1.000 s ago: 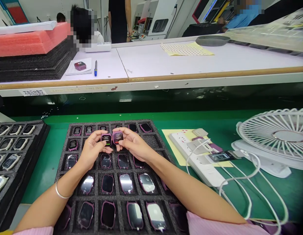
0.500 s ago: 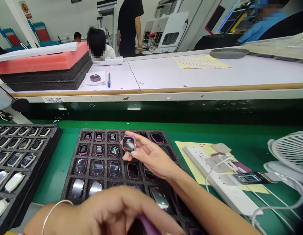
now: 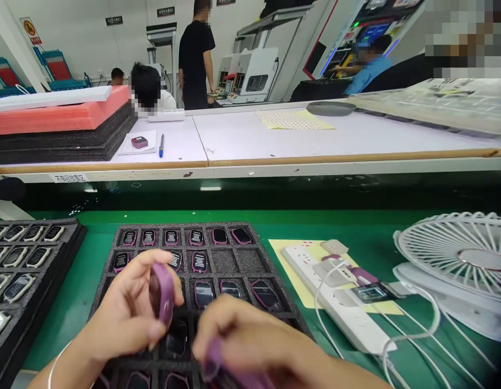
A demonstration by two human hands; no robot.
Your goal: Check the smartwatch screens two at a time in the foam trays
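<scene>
My left hand [image 3: 129, 308] is over the left part of a dark foam tray [image 3: 224, 262], its fingers pinched round the edges of a purple smartwatch [image 3: 165, 297] turned edge-on. Close to its right, my right hand [image 3: 246, 335] is smeared by motion, fingers curled over another purple smartwatch [image 3: 213, 356] low in the view. That watch is blurred and partly covered by the hand. Purple-framed watches lie in the tray's compartments, several with white text on their screens, such as the watch [image 3: 200, 262] in the second row. My hands and forearms hide part of the tray.
A second foam tray [image 3: 68, 248] of pale watches is at left. At right are a white power strip [image 3: 339, 302] with cables and a white fan [image 3: 457, 259]. A raised shelf [image 3: 250, 143] runs behind, with foam sheets [image 3: 60, 116]. People are beyond it.
My right hand has come back from the tray's far rows toward me. My left hand has moved up and left with a purple smartwatch. The view has shifted to the right.
</scene>
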